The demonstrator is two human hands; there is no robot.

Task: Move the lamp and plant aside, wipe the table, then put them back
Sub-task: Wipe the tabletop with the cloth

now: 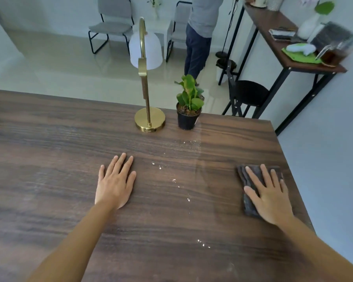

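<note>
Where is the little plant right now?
In the head view, the plant stands near the far edge of the table, just right of the lamp, well beyond both flat hands.

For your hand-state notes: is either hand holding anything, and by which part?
Nothing is gripped. The right hand lies flat on the cloth, pressing its top; the left hand rests open on the table.

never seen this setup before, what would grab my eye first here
Two bare hands lie flat on a dark wood table: the left hand on bare wood near the middle, the right hand pressing a dark cloth by the right edge. At the far edge a brass lamp stands beside a small potted plant, and pale crumbs trail across the wood between the hands.
</note>
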